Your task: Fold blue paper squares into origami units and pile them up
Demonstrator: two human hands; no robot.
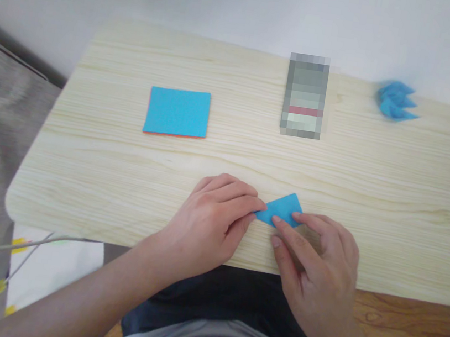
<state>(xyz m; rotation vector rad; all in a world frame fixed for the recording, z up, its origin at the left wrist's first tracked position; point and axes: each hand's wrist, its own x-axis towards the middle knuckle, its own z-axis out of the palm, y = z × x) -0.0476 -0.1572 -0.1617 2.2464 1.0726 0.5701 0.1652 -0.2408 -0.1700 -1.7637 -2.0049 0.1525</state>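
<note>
Blue paper (284,207) between left hand (211,219), pinching tip, and right hand (324,258), unclenched, fingertips atop.

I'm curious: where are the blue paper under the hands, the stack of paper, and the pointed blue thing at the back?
Blue paper (285,206): head view, middle of its upper face.
Stack of paper (177,112): head view, top blue sheet.
Pointed blue thing (393,97): head view, its body.

A white wall (248,4) rises behind a pale table (94,172) above brown flooring (415,334).
</note>
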